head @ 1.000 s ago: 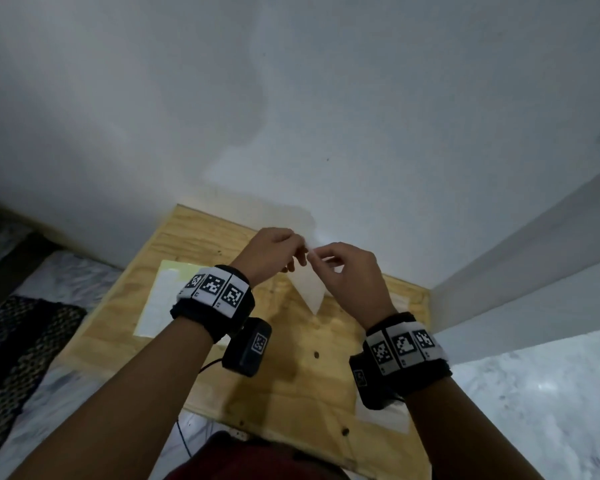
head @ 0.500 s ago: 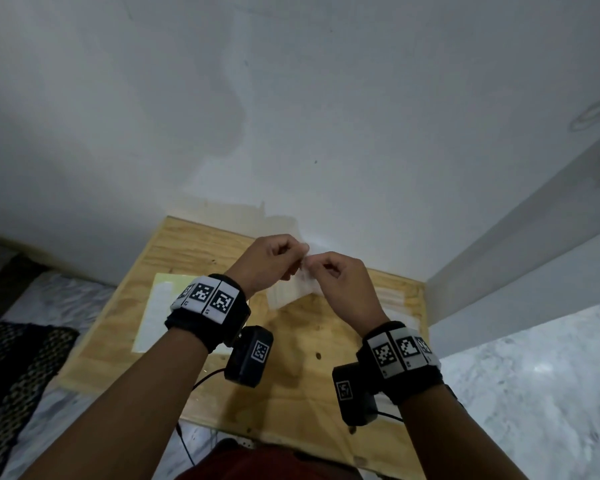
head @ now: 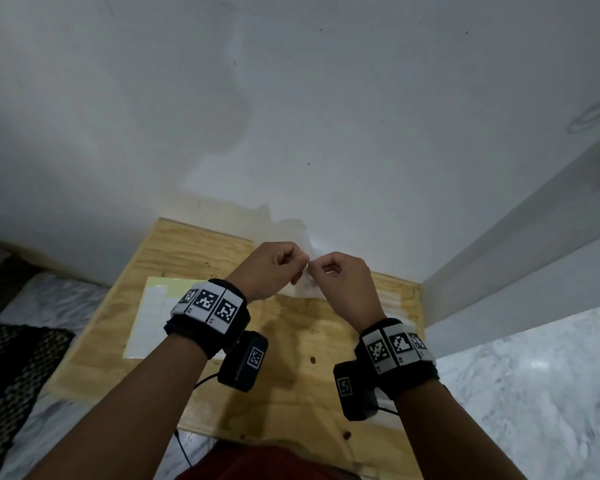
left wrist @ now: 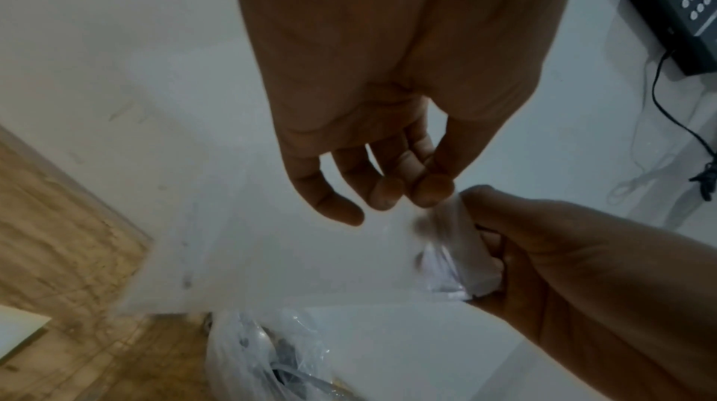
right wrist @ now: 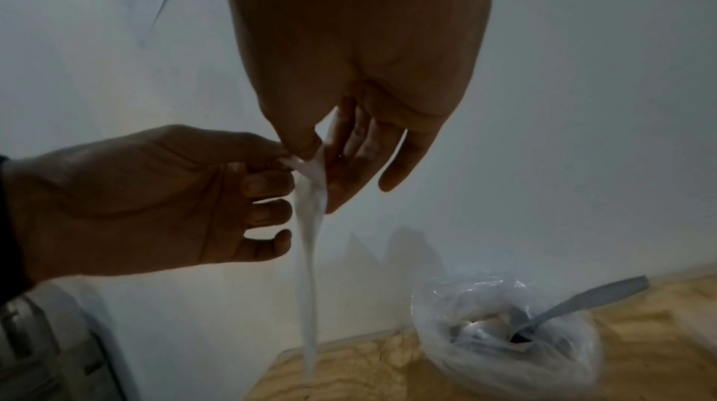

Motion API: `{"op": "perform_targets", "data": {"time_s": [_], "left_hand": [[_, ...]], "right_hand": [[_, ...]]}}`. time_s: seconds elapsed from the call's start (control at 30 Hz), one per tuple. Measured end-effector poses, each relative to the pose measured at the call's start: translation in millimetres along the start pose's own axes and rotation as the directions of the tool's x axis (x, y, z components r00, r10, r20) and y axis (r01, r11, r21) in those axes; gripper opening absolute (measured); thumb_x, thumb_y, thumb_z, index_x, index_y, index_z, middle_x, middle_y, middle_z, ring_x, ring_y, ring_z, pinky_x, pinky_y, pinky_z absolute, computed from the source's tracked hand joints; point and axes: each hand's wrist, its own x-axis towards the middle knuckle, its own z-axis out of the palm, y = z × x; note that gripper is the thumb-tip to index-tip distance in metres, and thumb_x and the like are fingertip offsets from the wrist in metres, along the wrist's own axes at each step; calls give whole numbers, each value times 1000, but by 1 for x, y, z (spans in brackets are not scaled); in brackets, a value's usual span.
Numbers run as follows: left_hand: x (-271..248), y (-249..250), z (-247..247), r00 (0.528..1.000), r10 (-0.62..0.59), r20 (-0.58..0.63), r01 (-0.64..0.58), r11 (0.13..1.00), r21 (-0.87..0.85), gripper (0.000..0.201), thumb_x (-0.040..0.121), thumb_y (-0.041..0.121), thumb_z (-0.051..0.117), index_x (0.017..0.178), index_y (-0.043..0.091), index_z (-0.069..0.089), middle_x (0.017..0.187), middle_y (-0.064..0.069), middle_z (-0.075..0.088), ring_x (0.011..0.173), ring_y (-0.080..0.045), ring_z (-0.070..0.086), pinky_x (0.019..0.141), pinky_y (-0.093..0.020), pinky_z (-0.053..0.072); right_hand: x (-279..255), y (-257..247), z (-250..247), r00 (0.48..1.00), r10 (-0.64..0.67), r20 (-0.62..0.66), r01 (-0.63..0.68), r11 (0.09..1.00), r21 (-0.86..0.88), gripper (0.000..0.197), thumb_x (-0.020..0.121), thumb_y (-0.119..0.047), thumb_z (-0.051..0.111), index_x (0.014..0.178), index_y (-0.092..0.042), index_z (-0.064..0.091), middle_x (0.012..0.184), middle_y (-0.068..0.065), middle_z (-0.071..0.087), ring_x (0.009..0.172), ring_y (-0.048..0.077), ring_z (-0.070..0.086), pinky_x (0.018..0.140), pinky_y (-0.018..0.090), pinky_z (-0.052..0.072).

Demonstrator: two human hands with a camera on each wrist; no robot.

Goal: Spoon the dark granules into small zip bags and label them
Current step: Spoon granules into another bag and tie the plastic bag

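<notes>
A small clear zip bag point(head: 305, 287) hangs in the air above the wooden board point(head: 291, 375). My left hand point(head: 297, 266) and right hand point(head: 317, 270) meet at its top edge, and each pinches it between thumb and forefinger. In the right wrist view the zip bag point(right wrist: 308, 254) hangs edge-on below the pinch and looks empty. On the board by the wall sits a large crumpled plastic bag point(right wrist: 504, 346) with a grey spoon point(right wrist: 589, 297) standing in it. Something dark shows at the spoon's bowl. The left wrist view shows the same large bag point(left wrist: 263, 355) below my hands.
A pale label sheet point(head: 149, 317) lies on the board's left side, and flat clear bags point(head: 392, 299) lie on its right. A white wall rises right behind the board. A black device with a cable point(left wrist: 683, 9) hangs on the wall. A dark woven mat point(head: 11, 368) lies on the floor at left.
Both hands have drawn closer together at the bag's top. The bag, which hung corner-down, is now bunched behind the knuckles. The view has tilted up toward the wall.
</notes>
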Motion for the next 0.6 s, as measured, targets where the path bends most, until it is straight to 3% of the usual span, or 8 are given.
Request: {"op": "perform_targets", "data": {"time_s": [0.13,0.2,0.3,0.4,0.5,0.6], "left_hand": [[2,-1,1,1000,-15,-3,15,1000,23,29,96,21,53,75,3,62,60,1,59,60,-20,48,63,-32,40],[3,-1,1,1000,-16,9,16,1000,3,30,97,22,54,72,7,62,59,2,58,60,-19,47,62,-30,39],[3,-1,2,999,-21,50,20,999,30,31,97,22,54,68,15,61,57,6,58,56,-13,47,59,-27,39],[6,0,3,997,-42,65,34,993,115,31,96,22,53,67,14,59,57,5,59,48,-5,46,55,-22,39],[10,2,2,995,-59,84,45,987,155,31,96,23,53,71,6,60,59,4,60,52,-9,50,60,-26,43],[14,6,-1,993,-64,102,42,977,209,32,95,22,53,66,9,56,59,3,60,54,-12,51,62,-28,44]], "right_hand": [[3,2,4,1000,-17,-16,17,999,-40,15,90,-29,64,84,-16,69,76,-8,71,70,-1,66,66,15,53],[2,4,6,999,-25,20,26,999,-27,13,91,-29,63,88,-18,70,81,-9,72,74,1,67,69,18,55],[2,9,6,998,-33,47,35,999,-36,12,93,-26,61,90,-18,70,83,-7,72,73,2,67,69,16,54],[4,10,3,999,-38,19,40,994,-106,15,94,-25,60,87,-15,68,82,-5,71,69,2,66,64,13,51],[9,10,0,1000,-16,4,16,990,-143,15,94,-25,61,87,-14,68,82,-3,71,68,6,68,60,13,50],[12,8,2,998,-49,-34,40,973,-229,14,93,-24,61,88,-14,69,83,-3,71,73,4,64,63,10,47]]}}
